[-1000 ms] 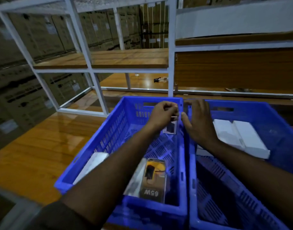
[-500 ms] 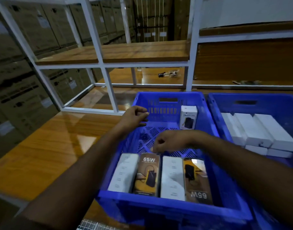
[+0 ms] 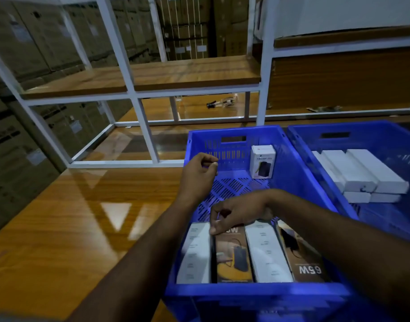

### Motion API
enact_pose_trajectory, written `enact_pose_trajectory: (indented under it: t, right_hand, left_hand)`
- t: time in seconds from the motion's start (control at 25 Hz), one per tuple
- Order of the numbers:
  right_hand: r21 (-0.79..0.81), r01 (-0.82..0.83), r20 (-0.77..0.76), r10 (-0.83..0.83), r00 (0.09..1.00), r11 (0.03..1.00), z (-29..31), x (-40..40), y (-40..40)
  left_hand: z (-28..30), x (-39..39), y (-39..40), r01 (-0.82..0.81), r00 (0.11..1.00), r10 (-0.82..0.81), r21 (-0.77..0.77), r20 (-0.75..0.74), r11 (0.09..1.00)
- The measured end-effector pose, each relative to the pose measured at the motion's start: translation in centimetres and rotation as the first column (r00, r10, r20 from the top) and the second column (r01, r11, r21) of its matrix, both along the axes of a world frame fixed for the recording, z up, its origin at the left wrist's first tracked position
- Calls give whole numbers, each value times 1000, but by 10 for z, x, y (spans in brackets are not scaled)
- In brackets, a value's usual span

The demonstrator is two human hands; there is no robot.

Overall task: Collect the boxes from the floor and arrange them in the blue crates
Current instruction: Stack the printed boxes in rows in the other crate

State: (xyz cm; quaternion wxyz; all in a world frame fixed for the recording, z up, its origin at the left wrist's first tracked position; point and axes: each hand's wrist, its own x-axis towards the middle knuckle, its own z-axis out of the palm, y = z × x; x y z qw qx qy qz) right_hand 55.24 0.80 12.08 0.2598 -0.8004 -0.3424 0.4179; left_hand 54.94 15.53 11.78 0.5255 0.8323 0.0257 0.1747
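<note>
Blue crate (image 3: 292, 159), boxes partly under right hand (image 3: 236, 214); both grips loosely curled, empty.

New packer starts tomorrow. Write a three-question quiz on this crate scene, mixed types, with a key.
1. True or false: the small white box stands upright at the far wall of the left crate.
2. How many boxes lie in the row at that crate's near end?
3. The right hand is: A) over the near row, fingertips at the boxes, B) in the right crate, C) on the shelf.

Key: 1 true; 2 four; 3 A.
</note>
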Motion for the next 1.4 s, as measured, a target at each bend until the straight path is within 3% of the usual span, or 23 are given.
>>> enact_pose_trajectory:
  t: [0.16, 0.28, 0.48, 0.72, 0.84, 0.92, 1.0, 1.12, 1.2, 1.28, 1.36, 1.4]
  right_hand:
    - [93, 98, -221, -75, 972, 991, 0, -1, -5]
    - [8, 114, -203, -110, 973, 993, 2, 2, -8]
    - [36, 177, -371, -151, 916, 984, 14, 8, -16]
    - [83, 160, -340, -122, 932, 984, 17, 15, -22]
    - [85, 258, -296, -223, 929, 962, 27, 35, -25]
    - [88, 403, -243, -372, 896, 911, 30, 53, -28]
    - [123, 558, -197, -531, 824, 821, 28, 64, -32]
    - [178, 705, -206, -674, 709, 687, 23, 72, -35]
    - [185, 764, -219, -732, 645, 618, 23, 76, -38]
    - [200, 827, -269, -782, 563, 526, 23, 80, -40]
    - [252, 884, -377, -801, 464, 394, 20, 81, -41]
    - [281, 907, -455, -789, 414, 314, 17, 83, -42]
  left_hand:
    - [-4, 1, 0, 37, 999, -36, 85, -14, 996]
    - [-5, 2, 0, 43, 999, -41, 94, -28, 995]
    - [-6, 2, -3, 66, 996, -59, 125, -61, 990]
    - [-5, 2, -3, 64, 995, -59, 71, -81, 995]
    - [1, 3, -6, 42, 992, -45, -30, -118, 999]
    - [5, 4, -10, 51, 983, -64, -82, -170, 995]
    - [9, 6, -15, 128, 956, -130, -26, -264, 991]
    - [14, 9, -17, 369, 791, -322, -14, -520, 929]
    - [12, 13, -18, 489, 686, -391, -8, -614, 872]
    - [11, 21, -25, 527, 723, -329, 176, -607, 832]
    - [15, 28, -37, 446, 827, -205, 388, -524, 806]
    - [15, 33, -41, 378, 874, -168, 422, -456, 824]
